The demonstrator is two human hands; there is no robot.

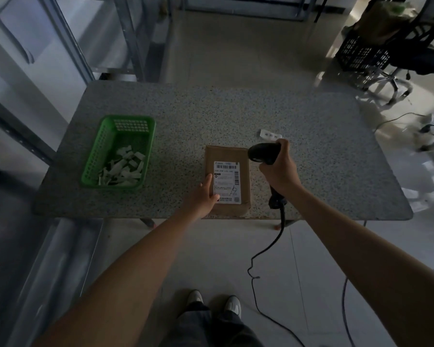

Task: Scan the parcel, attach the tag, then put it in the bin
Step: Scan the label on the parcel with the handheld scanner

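Observation:
A brown cardboard parcel (244, 156) lies flat near the table's front edge, its white shipping label (227, 181) facing up. My left hand (204, 195) rests on the parcel's left side, thumb on the label's lower corner, steadying it. My right hand (280, 169) grips a black corded barcode scanner (262, 151), whose head points left over the parcel's top right corner. A small white tag (270, 134) lies on the table just behind the scanner. A green plastic bin (105, 146) stands at the left, holding several white paper strips.
The speckled stone table (211, 111) is bare behind the parcel. The scanner's cable (268, 249) hangs off the front edge to the floor. A metal rack stands at the left; a black crate (361, 56) and an office chair sit far right.

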